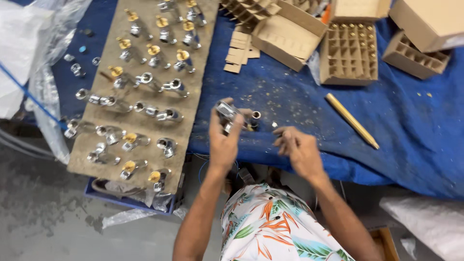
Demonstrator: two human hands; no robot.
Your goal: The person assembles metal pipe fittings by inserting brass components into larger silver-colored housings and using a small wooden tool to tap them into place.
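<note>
Single head-worn view, looking steeply down from above the person's own torso at close range. Blue-cloth table point(299, 96) fills the upper and right frame, grey floor point(43, 212) lower left. Forearms enter from the bottom centre.

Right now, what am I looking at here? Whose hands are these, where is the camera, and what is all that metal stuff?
This is one picture from a camera worn on a person's head, looking down at their own two bare hands. The left hand has its grip on a shiny metal valve fitting. The right hand rests empty on the blue cloth covering the table. To the left lies a brown board with rows of similar fittings, some with brass ends. Farther back stand open cardboard boxes with dividers. A wooden stick lies to the right.
</note>
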